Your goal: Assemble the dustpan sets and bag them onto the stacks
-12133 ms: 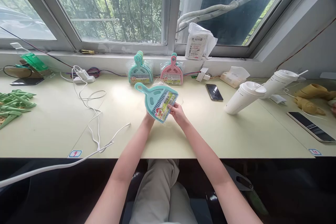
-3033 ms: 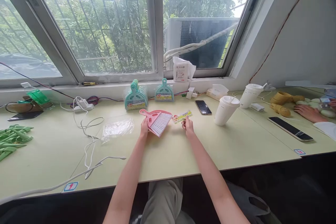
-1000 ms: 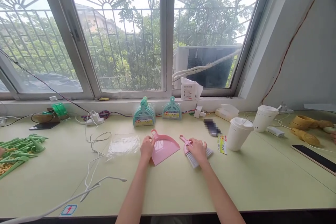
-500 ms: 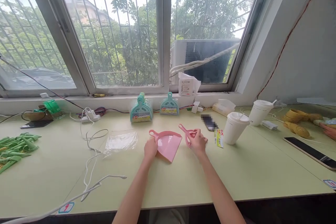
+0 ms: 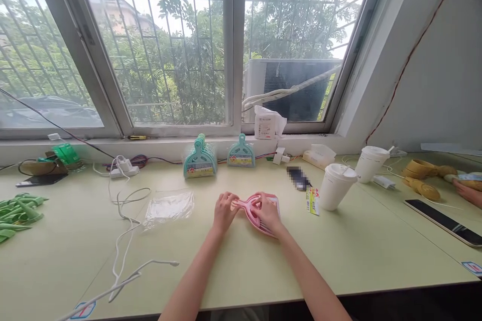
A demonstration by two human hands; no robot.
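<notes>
A small pink brush (image 5: 247,205) lies over a pink dustpan (image 5: 260,229), their handles together pointing left; pale bristles show along the lower side. My left hand (image 5: 223,211) is closed around the handle end. My right hand (image 5: 268,214) grips the brush body from above and hides part of both pieces. To the right lies a small printed card (image 5: 312,200), apart from my hands. A flat clear plastic bag (image 5: 169,206) rests to the left.
Packaged green dustpan sets (image 5: 200,160) stand by the window, with another set (image 5: 241,153) beside them. Two white cups (image 5: 338,188) and a phone (image 5: 444,220) are on the right. White cables (image 5: 120,235) cross the left side. Another person's hand (image 5: 469,191) shows far right.
The brush, held apart on the right before, now lies on the dustpan. The dustpan has turned and shifted right, and my hands have come closer together.
</notes>
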